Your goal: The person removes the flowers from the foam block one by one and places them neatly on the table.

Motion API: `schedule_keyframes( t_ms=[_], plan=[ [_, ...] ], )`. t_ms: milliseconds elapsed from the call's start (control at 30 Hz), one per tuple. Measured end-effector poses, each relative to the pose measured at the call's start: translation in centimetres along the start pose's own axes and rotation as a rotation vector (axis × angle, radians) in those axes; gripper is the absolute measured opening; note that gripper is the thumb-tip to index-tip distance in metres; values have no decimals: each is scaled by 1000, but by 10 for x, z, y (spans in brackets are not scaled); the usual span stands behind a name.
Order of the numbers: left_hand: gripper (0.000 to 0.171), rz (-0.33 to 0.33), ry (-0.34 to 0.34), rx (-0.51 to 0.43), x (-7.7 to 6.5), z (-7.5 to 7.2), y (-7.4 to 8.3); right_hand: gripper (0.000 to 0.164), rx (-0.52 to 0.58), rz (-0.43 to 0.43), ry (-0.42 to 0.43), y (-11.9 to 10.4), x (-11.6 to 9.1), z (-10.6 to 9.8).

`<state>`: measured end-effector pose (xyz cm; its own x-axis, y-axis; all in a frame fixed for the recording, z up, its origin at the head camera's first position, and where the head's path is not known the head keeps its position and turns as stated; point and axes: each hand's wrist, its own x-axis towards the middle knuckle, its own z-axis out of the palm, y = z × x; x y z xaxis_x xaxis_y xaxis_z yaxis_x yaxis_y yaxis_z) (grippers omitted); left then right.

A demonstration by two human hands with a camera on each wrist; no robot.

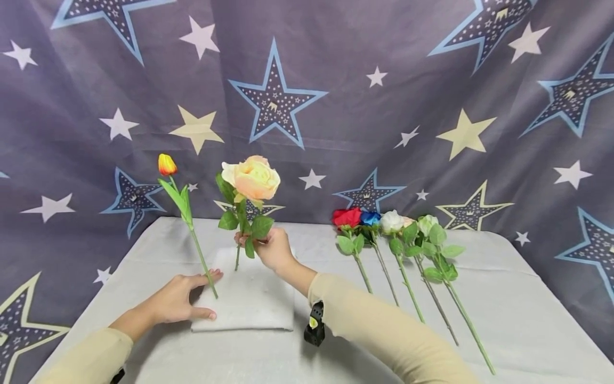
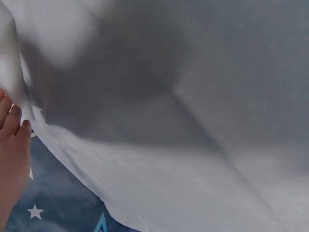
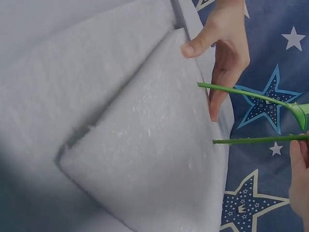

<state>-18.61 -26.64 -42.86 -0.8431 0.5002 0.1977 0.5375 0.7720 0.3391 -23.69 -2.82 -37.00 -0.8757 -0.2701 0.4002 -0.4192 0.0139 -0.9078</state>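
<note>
A white foam-like slab [image 1: 256, 306] lies on the table. My left hand [image 1: 175, 300] rests along its left edge, thumb and fingers spread apart. Beside those fingers a red-and-yellow tulip [image 1: 167, 165] stands with its stem's lower end at the slab. With my right hand [image 1: 275, 250] I pinch the stem of a large peach rose [image 1: 254, 178], held upright over the slab's far part. Its stem end [image 3: 216, 141] shows in the right wrist view; whether it touches the slab I cannot tell. Rose leaves partly hide my right fingers.
On the table's right lie several roses in a row: a red rose [image 1: 347, 217], a blue rose [image 1: 370, 218], a white rose [image 1: 392, 221] and others, stems toward me. A star-patterned curtain [image 1: 336, 106] hangs behind the white-covered table [image 1: 527, 314].
</note>
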Motion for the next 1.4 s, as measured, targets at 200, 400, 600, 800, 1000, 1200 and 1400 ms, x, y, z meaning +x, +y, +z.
schedule_keyframes(
  t_ms=[200, 400, 600, 800, 1000, 1200, 1400],
  plan=[
    [86, -2, -30, -9, 4, -4, 1, 15, -7, -29, 53, 10, 7, 1],
    [88, -16, -61, -9, 4, -6, 2, 17, 97, 2, 102, 13, 8, 2],
    [89, -25, -79, -7, 7, -8, 4, 21, 191, -18, 108, -5, 15, -4],
    [88, -36, -64, 3, 8, -8, 4, 22, 229, -77, 68, -28, 22, -14],
    [87, -26, -63, 5, 4, -4, 3, 24, 232, 102, 58, -24, 3, -24],
    [88, -41, -65, -6, 3, -2, 2, 26, 237, 273, -7, -23, -22, -43],
    [87, -14, -48, 3, 3, -4, 2, 26, 168, 345, -82, -18, -43, -69]
  ],
)
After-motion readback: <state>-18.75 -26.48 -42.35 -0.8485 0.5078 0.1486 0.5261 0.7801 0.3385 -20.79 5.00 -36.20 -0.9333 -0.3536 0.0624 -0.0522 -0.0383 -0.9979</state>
